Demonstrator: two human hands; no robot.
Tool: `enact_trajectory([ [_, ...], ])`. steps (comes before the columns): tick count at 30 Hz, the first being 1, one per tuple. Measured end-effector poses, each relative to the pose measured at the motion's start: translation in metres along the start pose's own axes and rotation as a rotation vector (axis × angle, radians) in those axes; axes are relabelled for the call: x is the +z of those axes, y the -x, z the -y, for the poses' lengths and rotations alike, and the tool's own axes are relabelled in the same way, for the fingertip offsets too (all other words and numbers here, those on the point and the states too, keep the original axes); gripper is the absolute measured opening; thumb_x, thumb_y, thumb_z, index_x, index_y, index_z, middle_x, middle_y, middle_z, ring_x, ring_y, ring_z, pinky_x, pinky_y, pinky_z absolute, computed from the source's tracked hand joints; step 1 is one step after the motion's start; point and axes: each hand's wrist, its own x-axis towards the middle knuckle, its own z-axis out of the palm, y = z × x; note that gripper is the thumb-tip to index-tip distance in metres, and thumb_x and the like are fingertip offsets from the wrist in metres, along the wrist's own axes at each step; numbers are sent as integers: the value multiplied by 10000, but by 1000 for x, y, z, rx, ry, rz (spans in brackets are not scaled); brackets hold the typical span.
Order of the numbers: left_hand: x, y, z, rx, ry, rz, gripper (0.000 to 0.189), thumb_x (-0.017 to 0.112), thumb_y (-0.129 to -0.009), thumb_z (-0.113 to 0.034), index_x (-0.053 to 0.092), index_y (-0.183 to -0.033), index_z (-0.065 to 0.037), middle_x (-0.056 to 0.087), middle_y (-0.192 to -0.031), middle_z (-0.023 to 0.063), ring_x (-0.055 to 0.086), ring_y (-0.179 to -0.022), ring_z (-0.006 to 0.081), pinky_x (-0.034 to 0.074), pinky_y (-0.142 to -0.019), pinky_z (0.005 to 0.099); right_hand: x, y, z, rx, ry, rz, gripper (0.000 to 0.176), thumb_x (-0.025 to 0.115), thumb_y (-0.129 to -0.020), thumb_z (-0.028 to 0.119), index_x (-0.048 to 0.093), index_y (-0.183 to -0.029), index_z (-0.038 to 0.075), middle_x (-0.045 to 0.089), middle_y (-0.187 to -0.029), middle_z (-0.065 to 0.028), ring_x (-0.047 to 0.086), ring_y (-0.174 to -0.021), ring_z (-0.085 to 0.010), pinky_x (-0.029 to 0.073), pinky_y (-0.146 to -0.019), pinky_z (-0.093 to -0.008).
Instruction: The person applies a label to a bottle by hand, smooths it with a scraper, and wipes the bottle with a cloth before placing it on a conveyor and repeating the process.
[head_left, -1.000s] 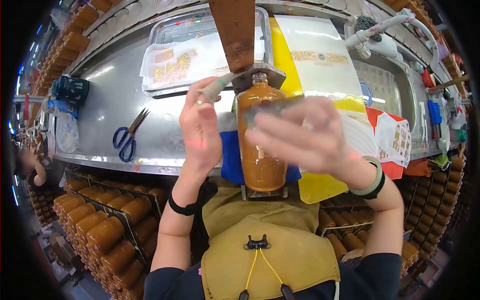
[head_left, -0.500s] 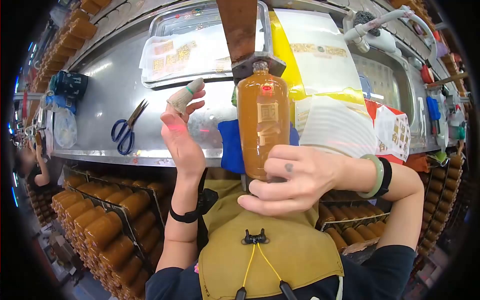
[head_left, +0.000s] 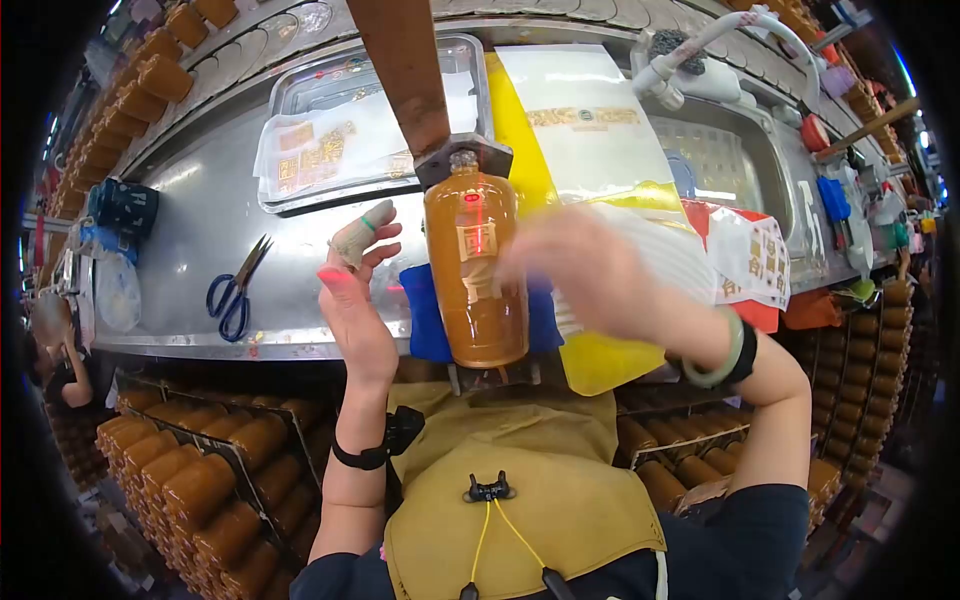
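Head view looks down on an amber bottle (head_left: 475, 290) standing upright at the near edge of the steel table (head_left: 290, 240). Its neck is pinned under a bracket on a brown arm (head_left: 400, 70) and its base sits on a small ledge, so it stays put with no hand on it. A red light spot (head_left: 472, 200) above its small label is likely an alignment mark. The left hand (head_left: 352, 300) is just beside the bottle, its grip wide and empty, one fingertip wrapped. The right hand (head_left: 590, 270) is blurred on the other side, so I cannot tell its grip.

A blue cloth (head_left: 425, 320) lies behind the bottle and a stack of labels (head_left: 665, 255) behind the right hand. Scissors (head_left: 232, 285), a tray (head_left: 285, 90) of label sheets and a sink (head_left: 730, 160) lie farther off. Nothing blocks either hand.
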Motion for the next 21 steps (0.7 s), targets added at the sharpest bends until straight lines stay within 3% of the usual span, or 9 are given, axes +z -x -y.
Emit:
enact_trajectory([
  [1,0,1,-1,-17,11,-6,871,192,-1056,-674,594,-1325,50,641,-1294,178,635,-1156,272,497,-978,397,-8,-4,-20,256,-37,-114,307,640,-888,14,576,-1187,45,613,-899,-67,616,-843,-244,513,-833,-353],
  [3,0,3,-4,3,17,-1,862,194,-1061,-666,592,-1322,53,640,-1297,181,635,-1157,272,494,-982,393,-36,-9,-62,318,364,-246,305,615,-912,21,521,-1203,28,566,-898,-87,608,-825,-295,503,-825,-356],
  [6,1,8,-8,14,1,-10,863,190,-1064,-659,587,-1324,61,641,-1294,183,633,-1159,272,495,-981,392,-71,0,-115,637,468,-35,389,588,-893,52,589,-1275,126,592,-1032,-137,631,-851,-344,528,-821,-452],
  [8,1,11,-8,-1,25,-1,861,188,-1067,-653,585,-1328,65,642,-1295,187,633,-1160,273,495,-980,391,-73,23,-155,653,792,254,519,570,-899,38,595,-1370,256,588,-1071,-181,649,-869,-369,519,-806,-453],
  [11,0,13,-10,16,11,7,856,184,-1071,-644,584,-1330,67,641,-1299,189,631,-1165,274,493,-982,388,-81,50,-168,769,898,396,558,568,-896,61,632,-1362,361,595,-1055,-182,652,-912,-386,515,-812,-491],
  [15,-4,16,-9,10,-16,3,851,182,-1074,-638,582,-1333,66,636,-1307,190,629,-1169,273,489,-984,387,-114,50,-156,788,769,473,345,677,-898,158,734,-1237,185,590,-1042,-189,643,-960,-398,519,-885,-453],
  [16,-3,16,-9,4,12,9,844,161,-1082,-613,583,-1328,75,625,-1289,184,623,-1158,265,499,-976,391,-119,49,-164,817,758,388,353,744,-880,274,750,-1172,76,612,-1138,-204,661,-968,-380,526,-872,-443],
  [19,-1,19,-15,9,38,16,829,145,-1093,-584,584,-1319,81,612,-1273,179,618,-1148,256,509,-966,395,-116,48,-180,1064,695,182,413,753,-884,328,737,-1166,28,583,-1298,-229,666,-1061,-344,549,-879,-432],
  [21,-2,23,-19,25,34,14,820,150,-1095,-579,586,-1317,79,610,-1275,179,617,-1148,255,510,-963,396,-118,59,-184,1065,592,97,470,769,-858,412,759,-1077,-4,679,-1197,-203,703,-967,-286,556,-811,-406],
])
